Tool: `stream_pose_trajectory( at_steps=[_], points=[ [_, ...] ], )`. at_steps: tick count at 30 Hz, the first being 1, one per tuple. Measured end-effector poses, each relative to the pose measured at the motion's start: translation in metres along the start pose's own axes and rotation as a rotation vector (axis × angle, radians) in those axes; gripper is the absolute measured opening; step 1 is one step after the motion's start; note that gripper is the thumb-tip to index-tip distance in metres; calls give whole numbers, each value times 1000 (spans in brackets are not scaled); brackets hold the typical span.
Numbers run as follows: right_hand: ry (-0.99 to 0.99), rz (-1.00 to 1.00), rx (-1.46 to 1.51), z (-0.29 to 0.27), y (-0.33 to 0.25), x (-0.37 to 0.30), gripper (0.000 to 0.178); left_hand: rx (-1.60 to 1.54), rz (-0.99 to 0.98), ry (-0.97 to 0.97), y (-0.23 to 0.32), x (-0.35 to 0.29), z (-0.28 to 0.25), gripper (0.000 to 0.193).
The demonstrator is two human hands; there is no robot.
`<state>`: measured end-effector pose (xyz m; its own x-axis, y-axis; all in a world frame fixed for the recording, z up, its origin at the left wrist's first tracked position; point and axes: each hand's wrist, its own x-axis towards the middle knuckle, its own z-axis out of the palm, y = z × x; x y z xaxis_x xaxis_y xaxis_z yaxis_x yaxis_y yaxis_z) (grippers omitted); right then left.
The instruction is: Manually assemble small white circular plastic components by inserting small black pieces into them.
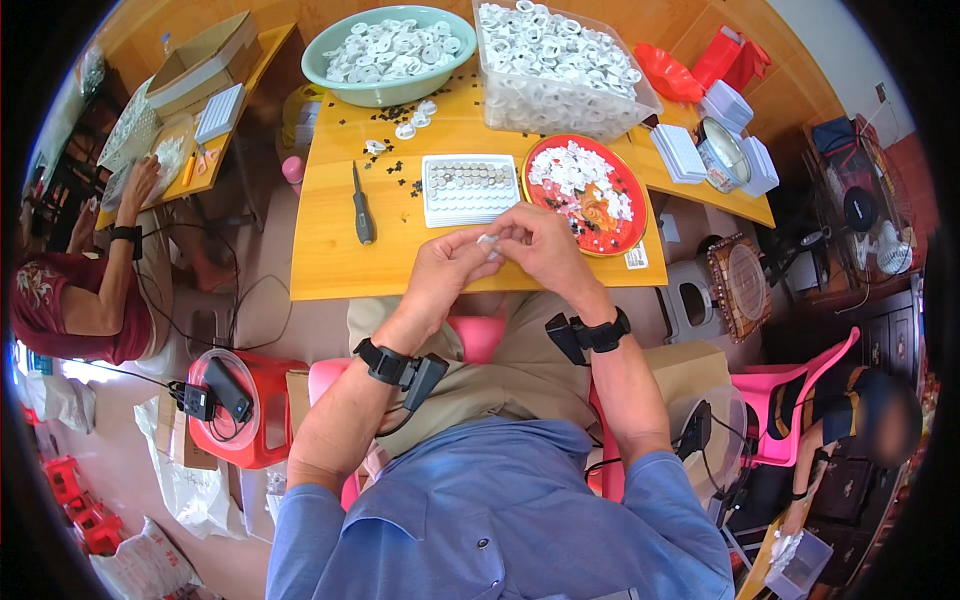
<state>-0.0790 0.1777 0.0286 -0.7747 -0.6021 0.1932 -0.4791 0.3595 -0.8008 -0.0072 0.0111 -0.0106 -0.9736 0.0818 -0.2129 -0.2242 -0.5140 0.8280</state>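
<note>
My left hand (pixel 447 265) and my right hand (pixel 545 248) meet over the front edge of the yellow table (pixel 330 265). Between their fingertips they pinch a small white plastic part (pixel 487 240), mostly covered by the fingers. Just beyond the hands lies a white tray (pixel 471 214) with rows of round recesses, several filled with small round metal-coloured pieces. Right of it, a red plate (pixel 640 208) carries small white and black parts. A dark-handled screwdriver (pixel 361 207) rests left of the tray. Tiny black parts (pixel 390 165) and a few white round parts (pixel 405 131) are scattered behind it.
A mint-green basin (pixel 390 94) and a clear plastic bin (pixel 555 118), both heaped with white round parts, stand at the back. Stacked white trays (pixel 679 153) are at right. Other people sit left and right. A red stool (pixel 262 430) with black power adapters stands at left.
</note>
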Motion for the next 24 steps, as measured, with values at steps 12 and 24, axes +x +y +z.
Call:
stream_pose_trajectory(
  at_steps=[12,24],
  points=[
    [-59,198,398,1,12,1,14,246,279,-17,-8,4,0,12],
    [78,157,123,13,-3,-3,12,352,290,59,-10,3,-5,5]
  ],
)
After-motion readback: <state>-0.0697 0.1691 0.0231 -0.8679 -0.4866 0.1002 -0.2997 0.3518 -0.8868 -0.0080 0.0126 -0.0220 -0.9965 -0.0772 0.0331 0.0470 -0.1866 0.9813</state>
